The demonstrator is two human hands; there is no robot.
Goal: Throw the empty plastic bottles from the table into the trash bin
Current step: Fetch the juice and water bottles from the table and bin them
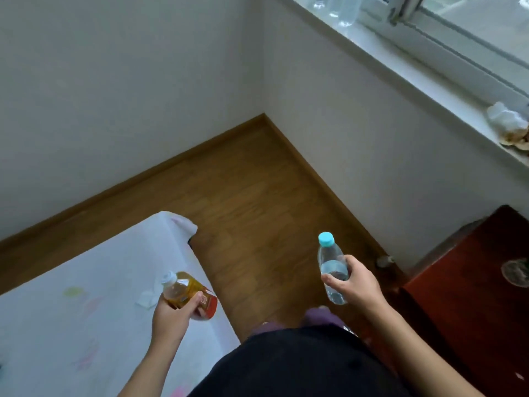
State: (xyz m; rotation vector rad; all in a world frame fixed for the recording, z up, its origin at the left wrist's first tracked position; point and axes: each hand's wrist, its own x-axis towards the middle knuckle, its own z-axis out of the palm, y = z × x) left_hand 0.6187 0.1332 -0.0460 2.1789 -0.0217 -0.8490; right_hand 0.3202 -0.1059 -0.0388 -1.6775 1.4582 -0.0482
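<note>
1. My left hand (171, 313) has its grip closed around the amber plastic bottle with a white cap (187, 293), above the white-clothed worktop's (86, 282) right edge; a slack grip could drop it.
2. My right hand (353, 285) grips the clear plastic bottle with a turquoise cap (332, 265) over the wooden floor (252, 196).
3. No trash bin is visible, so I risk a blind throw that misses.

Two hands, the left hand (171, 312) and the right hand (356, 285), each hold one plastic bottle: one amber bottle (190, 293) with a white cap and one clear bottle (332, 267) with a blue cap. One tabletop (71, 282) carries one crumpled tissue (147, 298). One dark red cabinet (472, 296).
</note>
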